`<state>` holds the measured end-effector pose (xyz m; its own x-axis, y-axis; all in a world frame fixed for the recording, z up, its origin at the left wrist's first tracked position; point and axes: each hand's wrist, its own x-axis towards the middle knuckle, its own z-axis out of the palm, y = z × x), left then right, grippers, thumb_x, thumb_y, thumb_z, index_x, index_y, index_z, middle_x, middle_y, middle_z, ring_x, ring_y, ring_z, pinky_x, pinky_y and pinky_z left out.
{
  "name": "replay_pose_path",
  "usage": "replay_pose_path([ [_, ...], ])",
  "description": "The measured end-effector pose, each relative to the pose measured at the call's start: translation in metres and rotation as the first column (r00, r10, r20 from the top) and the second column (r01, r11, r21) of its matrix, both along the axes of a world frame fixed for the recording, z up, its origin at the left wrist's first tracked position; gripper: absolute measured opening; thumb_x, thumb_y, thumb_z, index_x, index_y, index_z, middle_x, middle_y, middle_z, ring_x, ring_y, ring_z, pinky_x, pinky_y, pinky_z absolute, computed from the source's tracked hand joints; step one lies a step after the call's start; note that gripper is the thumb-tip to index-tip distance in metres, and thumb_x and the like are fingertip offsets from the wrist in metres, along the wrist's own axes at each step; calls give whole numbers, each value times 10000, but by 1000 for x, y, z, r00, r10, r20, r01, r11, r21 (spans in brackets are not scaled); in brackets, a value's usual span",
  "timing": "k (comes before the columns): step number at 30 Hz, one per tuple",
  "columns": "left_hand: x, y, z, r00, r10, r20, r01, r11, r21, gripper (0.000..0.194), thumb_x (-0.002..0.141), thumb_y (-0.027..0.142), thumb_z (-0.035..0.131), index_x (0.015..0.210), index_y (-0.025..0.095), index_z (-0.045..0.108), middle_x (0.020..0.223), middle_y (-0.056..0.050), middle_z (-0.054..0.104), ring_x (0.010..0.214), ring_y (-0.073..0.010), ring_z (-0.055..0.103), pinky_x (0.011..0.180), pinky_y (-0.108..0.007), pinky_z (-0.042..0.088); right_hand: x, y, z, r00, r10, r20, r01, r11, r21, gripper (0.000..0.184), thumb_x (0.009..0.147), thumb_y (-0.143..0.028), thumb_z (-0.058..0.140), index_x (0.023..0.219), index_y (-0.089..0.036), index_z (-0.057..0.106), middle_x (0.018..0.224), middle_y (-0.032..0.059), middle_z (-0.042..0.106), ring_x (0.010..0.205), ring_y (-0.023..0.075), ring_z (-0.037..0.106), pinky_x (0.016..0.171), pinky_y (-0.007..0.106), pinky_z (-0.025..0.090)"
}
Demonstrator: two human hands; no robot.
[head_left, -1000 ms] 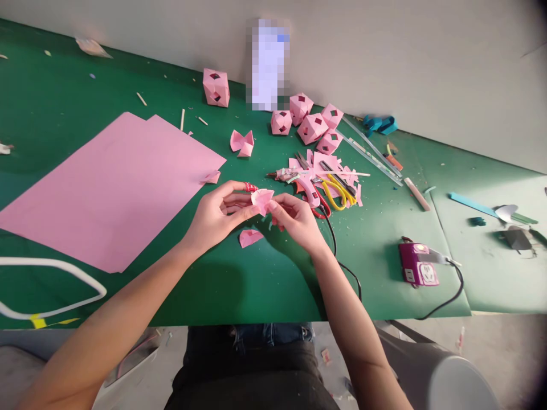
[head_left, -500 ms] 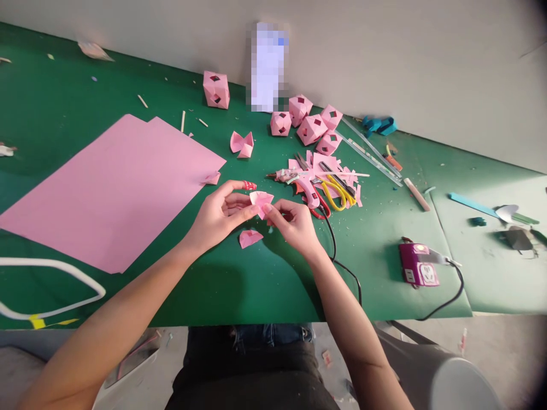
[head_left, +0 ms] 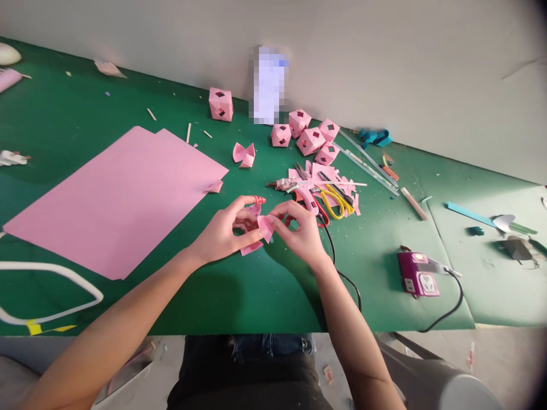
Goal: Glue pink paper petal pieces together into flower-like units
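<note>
The small folded piece (head_left: 265, 226) is of pink paper, matt and smooth, with creases; the large sheets (head_left: 119, 199) have the same papery, matt look; the hollow shapes (head_left: 311, 141) are also of paper; the tabletop (head_left: 213, 307) looks smooth, with a glossy shine toward the right; the glue gun (head_left: 308, 200) has a body of smooth pink plastic; the yellow handles (head_left: 342, 212) seem plastic too; the clear strips (head_left: 367, 168) look like shiny plastic; the purple adapter (head_left: 407, 266) is of hard plastic; the trousers (head_left: 269, 345) are of denim cloth; the wall (head_left: 384, 74) is matt.

Pink piece (head_left: 252, 249) partly behind left hand (head_left: 222, 230)
</note>
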<state>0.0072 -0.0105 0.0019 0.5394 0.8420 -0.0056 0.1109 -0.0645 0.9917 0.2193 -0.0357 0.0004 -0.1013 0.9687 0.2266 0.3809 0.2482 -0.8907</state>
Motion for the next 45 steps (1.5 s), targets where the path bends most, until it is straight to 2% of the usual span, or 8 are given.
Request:
replay_pose_path([
  [6,-2,5,1,981,191,26,-192,980,50,448,973,560,702,1270,230,634,922,-48,798,775,-177,755,682,-274,599,8,1,3,992,-112,54,112,994,0,183,995,-372,628,881,-229,639,869,25,703,759,164,613,669,320,472],
  [16,-14,25,6,733,606,309,-648,761,46,274,941,445,786,825,211,705,471,81,408,399,-70,350,395,-243,251,4,9,8,911,-349,218,330,936,120,178,985,-374,650,870,-242,680,872,22,757,718,172,619,703,325,495],
  [23,-28,29,43,484,693,534,-787,611,-80,386,812,458,921,836,184,650,891,3,723,418,-8,359,376,-271,232,-15,49,21,864,-301,405,266,954,140,150,1025,-311,600,987,-224,715,910,47,809,794,209,718,755,329,507],
  [29,-55,27,51,616,692,378,-787,515,339,320,921,449,835,1097,276,630,1249,6,723,855,-129,654,742,-338,579,-18,82,18,826,-252,504,178,965,191,145,1017,-222,549,979,-214,690,964,117,780,862,265,688,778,377,476],
  [32,-58,60,37,747,664,1,-520,584,623,602,869,386,870,1364,254,555,1530,-101,602,1407,-325,556,1156,-543,482,-16,82,18,868,-277,412,201,955,218,148,1040,-249,494,982,-231,629,911,87,753,784,235,667,746,361,477],
  [36,-29,112,19,751,498,-433,-213,804,555,975,656,361,995,1463,131,498,1539,-238,549,1463,-477,458,1197,-659,391,-6,74,25,919,-305,250,264,947,183,112,1049,-323,501,1063,-252,586,836,38,727,665,195,660,673,337,487],
  [40,12,135,6,692,528,-491,-131,762,634,682,724,224,909,1333,137,614,1431,-221,614,1395,-466,516,1159,-619,412,8,64,30,949,-311,52,310,950,36,177,965,-331,613,1123,-255,590,961,43,752,669,166,686,609,319,545],
  [45,25,142,-2,794,433,-427,-155,823,547,373,815,113,753,1170,189,666,925,-84,778,1107,-358,692,1042,-534,507,20,55,30,938,-318,-136,301,944,-131,227,822,-343,745,1005,-232,670,983,43,750,770,164,697,613,305,621],
])
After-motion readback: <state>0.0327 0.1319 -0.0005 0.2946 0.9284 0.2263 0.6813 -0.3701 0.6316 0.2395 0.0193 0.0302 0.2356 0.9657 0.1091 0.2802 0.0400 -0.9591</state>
